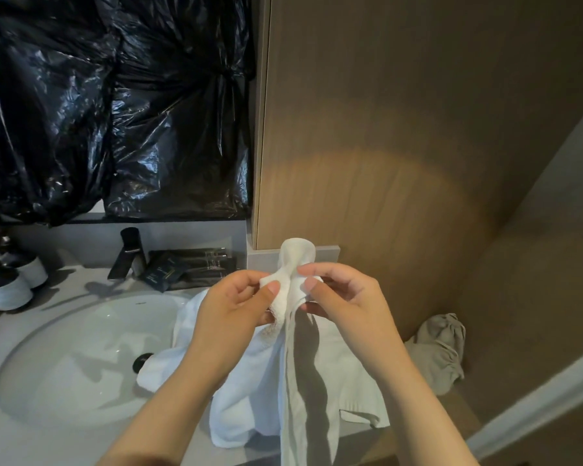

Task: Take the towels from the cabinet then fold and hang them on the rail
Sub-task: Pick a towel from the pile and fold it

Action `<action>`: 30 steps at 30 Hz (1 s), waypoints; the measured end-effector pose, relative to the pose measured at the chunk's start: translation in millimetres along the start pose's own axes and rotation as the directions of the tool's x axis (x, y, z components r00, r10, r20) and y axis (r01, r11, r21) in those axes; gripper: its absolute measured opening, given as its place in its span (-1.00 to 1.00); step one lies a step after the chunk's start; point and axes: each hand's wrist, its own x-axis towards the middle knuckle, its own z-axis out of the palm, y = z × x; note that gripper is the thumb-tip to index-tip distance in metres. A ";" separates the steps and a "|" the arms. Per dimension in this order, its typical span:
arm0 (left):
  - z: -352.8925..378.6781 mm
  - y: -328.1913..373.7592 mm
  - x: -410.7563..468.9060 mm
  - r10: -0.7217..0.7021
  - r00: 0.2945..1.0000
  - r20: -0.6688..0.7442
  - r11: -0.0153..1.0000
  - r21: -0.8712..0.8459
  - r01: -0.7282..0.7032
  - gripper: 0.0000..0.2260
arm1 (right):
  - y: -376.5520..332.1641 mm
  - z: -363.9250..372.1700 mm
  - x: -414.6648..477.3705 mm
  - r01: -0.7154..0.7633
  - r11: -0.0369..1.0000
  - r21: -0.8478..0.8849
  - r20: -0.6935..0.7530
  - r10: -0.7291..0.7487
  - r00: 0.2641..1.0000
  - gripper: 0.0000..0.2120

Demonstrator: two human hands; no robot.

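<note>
A person is standing at a bathroom vanity, holding up a white towel in front of them. The left hand and right hand are close together, each pinching the bunched top edge between thumb and forefinger, with the other fingers curling loosely behind. The cloth is hanging in a narrow drape, and its lower folds are heaping on the counter and spilling over the rim of the sink.

The towel is looking soft, limp and light, likely to sag wherever it is unsupported. Sliding the pinches out to the two top corners would probably be the best hold for a clean fold.

A black faucet, dark toiletry packets and two pump bottles are sitting at the back of the counter, near enough for trailing cloth to catch. Black plastic sheeting is covering the wall above. A crumpled beige cloth is lying to the right, against a wooden panel. No rail is showing.
</note>
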 end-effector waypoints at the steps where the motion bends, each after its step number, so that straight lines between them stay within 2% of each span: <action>1: -1.2 -1.1 -3.0 -0.004 1.000 -0.006 1.000 -0.021 0.004 -0.91 | -0.4 1.2 -2.2 -0.017 0.999 0.028 0.033 0.016 0.999 -0.84; 5: -9.5 -4.0 -9.6 -0.033 0.999 -0.017 0.997 -0.074 0.032 -0.88 | -3.3 -3.8 -6.9 -0.090 0.990 0.109 0.189 0.068 0.980 -0.74; 8: -16.5 -3.2 -9.8 -0.055 0.998 0.002 0.991 -0.121 0.055 -0.79 | -3.5 -6.3 -7.1 -0.091 0.991 0.099 0.257 0.063 0.964 -0.69; 13: -20.1 -3.6 -10.7 -0.096 0.994 0.061 0.985 -0.138 0.103 -0.66 | 0.5 0.9 -4.1 -0.026 0.996 0.081 0.220 0.008 0.975 -0.68; 17: -18.3 -3.8 -12.6 -0.092 0.986 0.137 0.981 -0.160 0.113 -0.71 | 4.1 6.1 0.8 0.029 0.998 0.052 0.162 -0.037 0.986 -0.76; 21: -15.9 -4.8 -11.1 -0.077 0.987 0.144 0.984 -0.149 0.098 -0.74 | 6.6 5.3 4.7 0.064 0.996 -0.068 0.126 -0.055 0.990 -0.82; 25: -16.2 -6.0 -7.5 -0.084 0.991 0.102 0.987 -0.131 0.097 -0.83 | 9.6 2.7 7.4 0.115 0.957 -0.265 0.067 -0.100 0.993 -0.88; 30: -16.1 -5.6 -2.4 -0.080 0.993 0.084 0.988 -0.124 0.090 -0.82 | 10.8 4.1 9.1 0.175 0.914 -0.366 0.110 -0.144 0.983 -0.93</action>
